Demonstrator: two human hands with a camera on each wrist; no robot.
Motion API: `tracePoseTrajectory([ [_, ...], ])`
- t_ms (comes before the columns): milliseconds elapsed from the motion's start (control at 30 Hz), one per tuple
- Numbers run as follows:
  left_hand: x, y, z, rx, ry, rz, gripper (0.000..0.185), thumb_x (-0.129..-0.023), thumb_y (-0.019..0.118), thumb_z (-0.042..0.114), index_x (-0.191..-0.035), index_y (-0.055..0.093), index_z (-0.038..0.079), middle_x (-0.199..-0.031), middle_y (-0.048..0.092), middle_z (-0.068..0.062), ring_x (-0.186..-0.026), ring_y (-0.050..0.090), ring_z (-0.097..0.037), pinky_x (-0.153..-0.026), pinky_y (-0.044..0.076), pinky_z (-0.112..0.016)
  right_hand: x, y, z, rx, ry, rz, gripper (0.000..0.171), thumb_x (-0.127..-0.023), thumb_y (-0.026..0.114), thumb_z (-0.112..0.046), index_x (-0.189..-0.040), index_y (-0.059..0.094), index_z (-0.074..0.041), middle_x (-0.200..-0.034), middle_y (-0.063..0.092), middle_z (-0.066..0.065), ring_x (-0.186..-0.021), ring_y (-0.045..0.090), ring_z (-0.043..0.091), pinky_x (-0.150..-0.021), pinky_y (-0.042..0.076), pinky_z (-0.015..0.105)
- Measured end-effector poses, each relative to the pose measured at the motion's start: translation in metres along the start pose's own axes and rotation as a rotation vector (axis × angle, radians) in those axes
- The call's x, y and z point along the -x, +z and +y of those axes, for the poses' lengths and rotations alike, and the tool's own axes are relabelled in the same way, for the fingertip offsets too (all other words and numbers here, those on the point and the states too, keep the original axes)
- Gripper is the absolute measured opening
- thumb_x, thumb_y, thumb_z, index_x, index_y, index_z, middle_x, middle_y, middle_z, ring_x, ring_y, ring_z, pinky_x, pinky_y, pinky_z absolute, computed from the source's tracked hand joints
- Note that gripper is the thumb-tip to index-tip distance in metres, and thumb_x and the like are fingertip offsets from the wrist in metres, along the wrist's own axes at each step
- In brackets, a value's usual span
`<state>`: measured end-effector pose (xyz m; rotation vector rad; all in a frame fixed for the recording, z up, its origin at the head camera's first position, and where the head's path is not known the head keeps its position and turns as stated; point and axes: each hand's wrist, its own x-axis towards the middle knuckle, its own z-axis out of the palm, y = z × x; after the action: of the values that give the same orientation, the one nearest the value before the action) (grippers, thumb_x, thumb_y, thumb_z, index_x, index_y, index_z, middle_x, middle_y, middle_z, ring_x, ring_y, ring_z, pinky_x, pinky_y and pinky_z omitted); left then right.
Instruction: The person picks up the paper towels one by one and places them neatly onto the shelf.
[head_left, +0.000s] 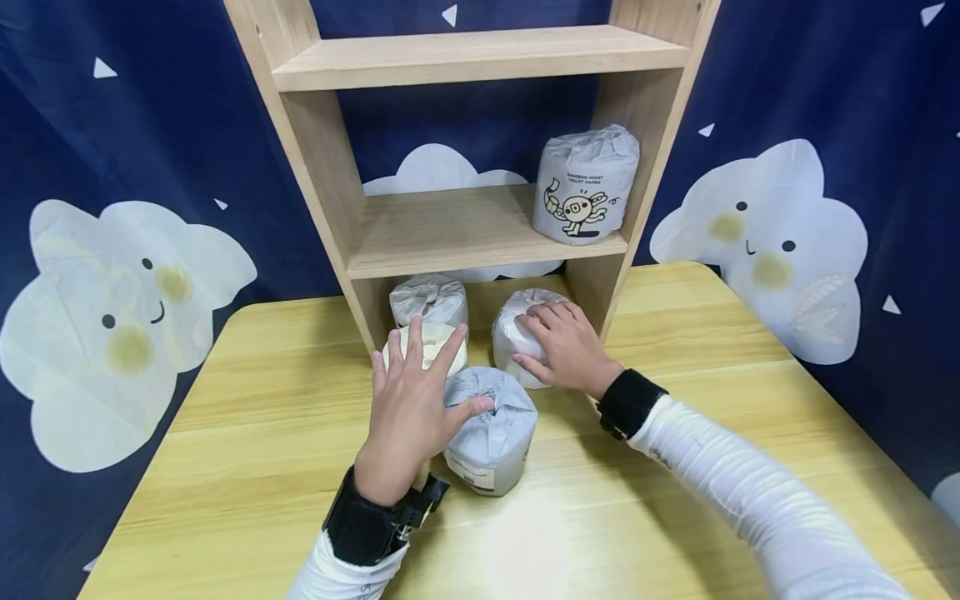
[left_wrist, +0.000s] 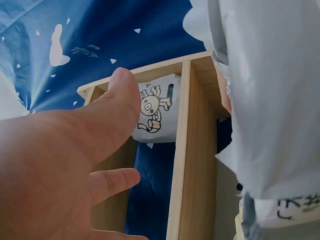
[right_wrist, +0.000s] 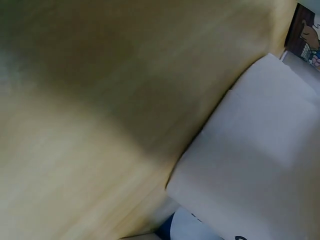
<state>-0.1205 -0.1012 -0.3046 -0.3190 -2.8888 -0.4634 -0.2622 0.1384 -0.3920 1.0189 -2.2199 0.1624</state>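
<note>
My left hand [head_left: 417, 393] lies spread with straight fingers over a cream toilet paper roll [head_left: 431, 340], its thumb touching a grey-wrapped roll [head_left: 491, 433] at the table's front. The left wrist view shows that palm [left_wrist: 60, 165] beside the grey wrapper [left_wrist: 275, 100]. My right hand [head_left: 566, 346] grips a white-wrapped roll [head_left: 513, 333] at the foot of the wooden shelf [head_left: 450, 229], fingers over its top and thumb on its near side. Another wrapped roll [head_left: 429, 298] stands under the shelf behind the cream one. The right wrist view is blurred.
A printed wrapped roll [head_left: 585, 183] stands at the right end of the middle shelf, seen too in the left wrist view [left_wrist: 157, 110]. The top shelf board [head_left: 480, 54] is bare. The yellow wooden table [head_left: 262, 392] extends to both sides. A blue cloud curtain [head_left: 127, 208] hangs behind.
</note>
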Motion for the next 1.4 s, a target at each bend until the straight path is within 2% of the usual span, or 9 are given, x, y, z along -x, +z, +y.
tracePoseTrajectory([
  [367, 0.001, 0.001, 0.002, -0.041, -0.022, 0.001, 0.09, -0.076, 0.069, 0.065, -0.152, 0.035, 0.031, -0.157, 0.012, -0.026, -0.14, 0.01, -0.052, -0.109, 0.007, -0.066, 0.004, 0.008, -0.002, 0.095, -0.008, 0.019, 0.066, -0.083, 0.057, -0.062, -0.121, 0.063, -0.008, -0.106, 0.066, 0.012, -0.102, 0.058, 0.033, -0.093, 0.038, 0.051],
  [700, 0.001, 0.002, 0.004, -0.042, -0.001, 0.02, 0.09, -0.075, 0.069, 0.066, -0.152, 0.035, 0.031, -0.157, 0.012, -0.027, -0.14, 0.011, -0.053, -0.109, 0.009, -0.066, 0.005, 0.009, 0.0, 0.105, -0.002, 0.044, 0.058, -0.089, 0.053, -0.054, -0.119, 0.063, -0.007, -0.103, 0.066, 0.015, -0.095, 0.06, 0.034, -0.084, 0.039, 0.05],
  [933, 0.002, 0.001, 0.003, -0.025, -0.012, -0.002, 0.089, -0.076, 0.069, 0.065, -0.152, 0.035, 0.03, -0.157, 0.011, -0.026, -0.14, 0.009, -0.052, -0.11, 0.006, -0.065, 0.002, 0.014, 0.001, 0.125, -0.031, 0.105, 0.054, -0.085, 0.057, -0.052, -0.113, 0.066, -0.006, -0.095, 0.067, 0.013, -0.086, 0.062, 0.032, -0.077, 0.043, 0.047],
  [1400, 0.002, 0.0, 0.003, -0.023, -0.011, -0.008, 0.09, -0.076, 0.069, 0.065, -0.152, 0.035, 0.029, -0.158, 0.011, -0.026, -0.141, 0.008, -0.052, -0.11, 0.007, -0.066, 0.002, 0.016, 0.002, 0.122, -0.06, 0.149, 0.049, -0.082, 0.062, -0.048, -0.107, 0.067, -0.007, -0.091, 0.066, 0.012, -0.082, 0.062, 0.032, -0.073, 0.043, 0.046],
])
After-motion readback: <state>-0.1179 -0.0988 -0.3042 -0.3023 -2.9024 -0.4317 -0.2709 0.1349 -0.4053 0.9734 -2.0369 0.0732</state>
